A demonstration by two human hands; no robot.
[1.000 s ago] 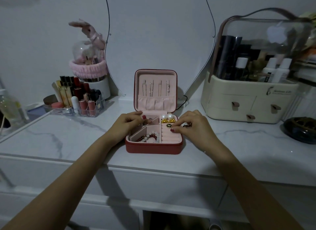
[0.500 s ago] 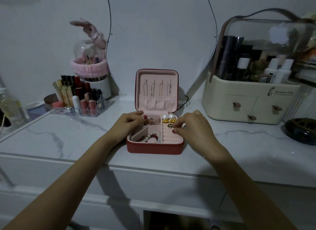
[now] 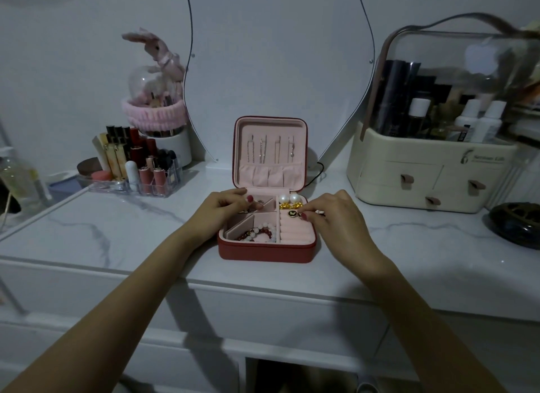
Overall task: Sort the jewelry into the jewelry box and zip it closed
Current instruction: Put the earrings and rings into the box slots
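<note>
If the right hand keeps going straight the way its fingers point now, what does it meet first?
The right hand points left across the jewelry box, so it would probably first meet the black round earring on the ring rolls. Depth is unclear.

White marble-pattern dresser top (image 3: 122,234) and what stands on it

In front of you, the open red square jewelry box (image 3: 267,251) sits near the front edge; a clear plastic lipstick organizer (image 3: 140,182) and a white round pot with a pink fluffy band (image 3: 172,135) stand at back left, a cream cosmetic case with drawers and clear lid (image 3: 432,170) at back right, a dark round dish (image 3: 517,224) beside it.
</note>
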